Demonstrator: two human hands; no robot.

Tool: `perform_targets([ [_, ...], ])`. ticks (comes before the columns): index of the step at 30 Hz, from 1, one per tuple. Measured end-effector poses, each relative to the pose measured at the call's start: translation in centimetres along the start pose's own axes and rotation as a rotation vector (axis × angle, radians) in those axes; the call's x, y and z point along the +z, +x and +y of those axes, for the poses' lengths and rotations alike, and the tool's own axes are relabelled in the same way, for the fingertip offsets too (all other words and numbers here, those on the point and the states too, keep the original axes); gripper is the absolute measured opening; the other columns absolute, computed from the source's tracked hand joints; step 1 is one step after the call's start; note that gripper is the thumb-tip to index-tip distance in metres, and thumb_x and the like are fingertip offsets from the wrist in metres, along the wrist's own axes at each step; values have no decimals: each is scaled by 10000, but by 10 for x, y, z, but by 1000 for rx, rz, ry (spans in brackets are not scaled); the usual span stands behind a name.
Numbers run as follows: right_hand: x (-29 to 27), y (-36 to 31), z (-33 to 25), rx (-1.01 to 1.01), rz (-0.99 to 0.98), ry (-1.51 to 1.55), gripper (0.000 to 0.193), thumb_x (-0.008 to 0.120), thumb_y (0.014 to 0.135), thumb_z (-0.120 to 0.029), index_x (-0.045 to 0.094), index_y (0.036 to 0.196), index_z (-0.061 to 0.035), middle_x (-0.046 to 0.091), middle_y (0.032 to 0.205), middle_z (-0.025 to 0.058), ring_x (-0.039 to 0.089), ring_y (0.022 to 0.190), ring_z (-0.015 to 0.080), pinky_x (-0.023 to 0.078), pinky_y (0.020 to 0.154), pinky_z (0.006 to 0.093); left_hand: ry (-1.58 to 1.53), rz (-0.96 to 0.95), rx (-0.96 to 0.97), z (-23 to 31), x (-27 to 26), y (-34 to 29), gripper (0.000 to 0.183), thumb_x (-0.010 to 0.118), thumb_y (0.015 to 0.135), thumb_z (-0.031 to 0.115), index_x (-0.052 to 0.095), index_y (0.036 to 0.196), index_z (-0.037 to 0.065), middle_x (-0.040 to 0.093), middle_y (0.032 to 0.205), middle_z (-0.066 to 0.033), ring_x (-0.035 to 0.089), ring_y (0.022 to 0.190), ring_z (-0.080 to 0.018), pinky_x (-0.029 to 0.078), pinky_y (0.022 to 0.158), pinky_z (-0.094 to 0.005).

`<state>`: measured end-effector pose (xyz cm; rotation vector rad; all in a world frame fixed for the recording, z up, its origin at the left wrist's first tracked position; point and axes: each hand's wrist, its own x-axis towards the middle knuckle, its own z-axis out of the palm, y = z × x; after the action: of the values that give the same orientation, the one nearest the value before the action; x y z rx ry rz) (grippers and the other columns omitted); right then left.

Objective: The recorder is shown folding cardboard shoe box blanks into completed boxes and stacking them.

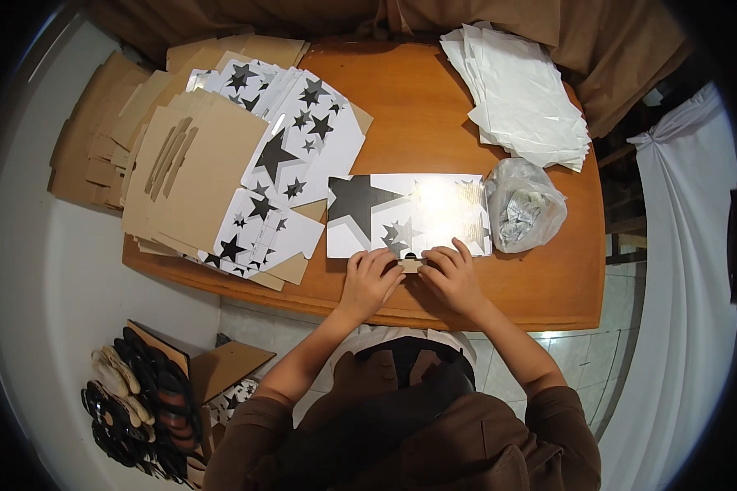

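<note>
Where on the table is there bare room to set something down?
Bare wood shows on the table beyond the star-printed box, between the cardboard pile and white sheets; also at the near right corner, bordered by the plastic bag and right hand. The left side is crowded with cardboard.

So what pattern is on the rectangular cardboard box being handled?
Black and grey stars on the white box; best view: head.

Small workroom, flattened cartons [213, 159], heaped sandals [174, 401]
</note>
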<state>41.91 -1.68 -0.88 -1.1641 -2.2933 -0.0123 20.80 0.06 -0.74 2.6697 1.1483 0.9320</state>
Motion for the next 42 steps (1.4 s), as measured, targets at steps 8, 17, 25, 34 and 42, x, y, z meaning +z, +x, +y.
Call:
perform_targets([
  [8, 4, -3, 6, -23, 3, -35, 156, 628, 752, -180, 615, 901, -137, 588, 1073, 37, 542, 1027, 202, 339, 989, 485, 97, 104, -58, 6, 14, -5, 168, 698, 750, 169, 640, 899, 116, 568, 1011, -35, 544, 1028, -214, 344, 879, -401],
  [17, 7, -2, 7, -77, 76, -67, 177, 609, 745, -191, 615, 920, -168, 590, 1053, 22, 552, 997, 187, 366, 955, 496, 86, 210, -183, 11, 29, -8, 161, 705, 738, 127, 643, 886, 108, 581, 956, -33, 572, 996, -222, 360, 871, -410],
  [25, 10, -1, 9, -102, 123, -86, 163, 584, 761, -193, 623, 918, -167, 600, 1046, 19, 557, 974, 181, 378, 939, 490, 176, 193, -114, 10, 30, -10, 207, 714, 720, 129, 647, 915, 111, 574, 954, -33, 565, 992, -228, 378, 856, -414],
  [34, 18, -4, 9, -90, 167, -114, 207, 573, 758, -185, 636, 946, -126, 614, 1016, 24, 569, 954, 179, 386, 934, 489, 208, 226, -41, 7, 30, -10, 233, 700, 697, 121, 659, 926, 134, 560, 970, -33, 562, 988, -239, 384, 839, -415],
  [42, 21, -3, 3, -26, 181, -110, 180, 585, 748, -167, 628, 918, -124, 618, 1001, 27, 574, 931, 177, 388, 939, 494, 217, 247, -60, 6, 33, -10, 227, 643, 716, 124, 655, 940, 160, 573, 975, -26, 578, 967, -227, 403, 828, -399],
])
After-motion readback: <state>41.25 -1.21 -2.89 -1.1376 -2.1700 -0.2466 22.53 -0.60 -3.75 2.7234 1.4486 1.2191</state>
